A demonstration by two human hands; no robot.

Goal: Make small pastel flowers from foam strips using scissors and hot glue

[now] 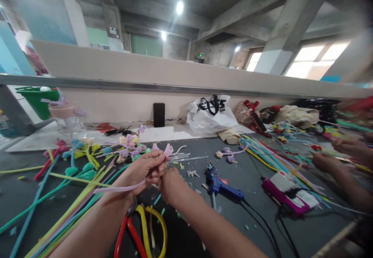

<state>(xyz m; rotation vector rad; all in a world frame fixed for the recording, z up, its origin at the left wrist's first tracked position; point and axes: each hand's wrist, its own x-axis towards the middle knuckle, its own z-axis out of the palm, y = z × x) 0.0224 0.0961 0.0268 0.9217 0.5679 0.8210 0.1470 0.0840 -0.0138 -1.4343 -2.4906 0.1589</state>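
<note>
My left hand (147, 168) is closed around a lavender pipe cleaner (121, 189), whose long tail runs out to the left past the wrist. From the top of the fingers sticks a pale purple fuzzy loop piece (168, 150). Pressed against the left fingers, my right hand (174, 186) is also closed, its fingertips at the same pipe cleaner and partly hidden. Below the hands lie a red-handled tool (132, 232) and a yellow-handled tool (151, 229), their working ends mostly covered. To the right rests a blue glue gun (223, 188) with its cable.
Bundles of coloured pipe cleaners (84, 207) and fuzzy flowers (128, 147) cover the left side. Cut scraps (192, 173) lie mid-table. A black phone (159, 115) leans at the back beside a white bag (208, 114). A purple-and-white box (288, 194) and a co-worker's hands (335, 161) are right.
</note>
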